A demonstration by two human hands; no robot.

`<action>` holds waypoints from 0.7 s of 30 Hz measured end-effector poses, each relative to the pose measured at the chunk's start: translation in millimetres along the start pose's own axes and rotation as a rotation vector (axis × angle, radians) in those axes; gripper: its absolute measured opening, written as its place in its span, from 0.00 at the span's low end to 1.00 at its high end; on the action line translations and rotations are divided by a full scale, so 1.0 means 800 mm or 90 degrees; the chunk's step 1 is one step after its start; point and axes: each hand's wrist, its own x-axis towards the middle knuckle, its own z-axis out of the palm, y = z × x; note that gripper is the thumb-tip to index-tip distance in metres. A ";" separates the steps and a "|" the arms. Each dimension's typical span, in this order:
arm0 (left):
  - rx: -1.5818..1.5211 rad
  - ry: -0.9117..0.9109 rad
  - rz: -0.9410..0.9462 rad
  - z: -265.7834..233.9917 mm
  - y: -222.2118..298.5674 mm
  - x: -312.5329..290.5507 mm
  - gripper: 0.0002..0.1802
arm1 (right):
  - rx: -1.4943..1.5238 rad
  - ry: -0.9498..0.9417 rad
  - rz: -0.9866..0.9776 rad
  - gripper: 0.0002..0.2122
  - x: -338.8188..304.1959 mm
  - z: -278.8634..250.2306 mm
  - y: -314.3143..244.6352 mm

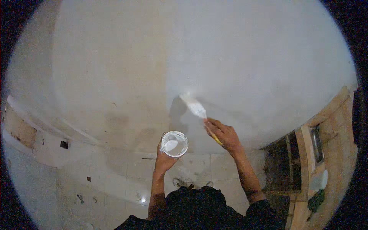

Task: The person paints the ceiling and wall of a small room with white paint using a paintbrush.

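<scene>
Both hands are closed on things: a round tub [174, 132] is clasped by the left hand [165, 162], and a brush [198, 110] is gripped near its yellow handle by the right hand [227, 137]. Most of the view is filled by a wall [260, 57], on which a tan area at left is met by a paler one at right along an upright edge. Below it, a tiled floor [115, 182] is seen, and at far right a worktop [305, 153] is shown. The tub is held upright, its open mouth turned up, and some white stuff [171, 144] is seen inside. The brush is slanted, its long axis run from the right hand up and leftward toward the edge between the areas; the right hand is placed nearer to its bristles. Whether their blurred tip is pressed against the wall cannot be told. No brand, label or writing can be read.
</scene>
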 end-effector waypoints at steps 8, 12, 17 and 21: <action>0.009 -0.041 -0.023 -0.004 -0.005 -0.002 0.46 | -0.013 -0.106 -0.026 0.23 0.003 -0.034 -0.007; 0.025 -0.001 -0.057 -0.002 -0.023 0.000 0.48 | -0.046 -0.015 -0.043 0.21 0.027 -0.040 -0.016; 0.003 -0.006 -0.043 0.002 -0.017 0.004 0.47 | -0.073 -0.012 -0.036 0.18 0.021 0.000 0.019; -0.008 -0.004 -0.076 0.001 -0.026 0.003 0.41 | 0.019 -0.139 0.031 0.17 0.011 0.005 0.013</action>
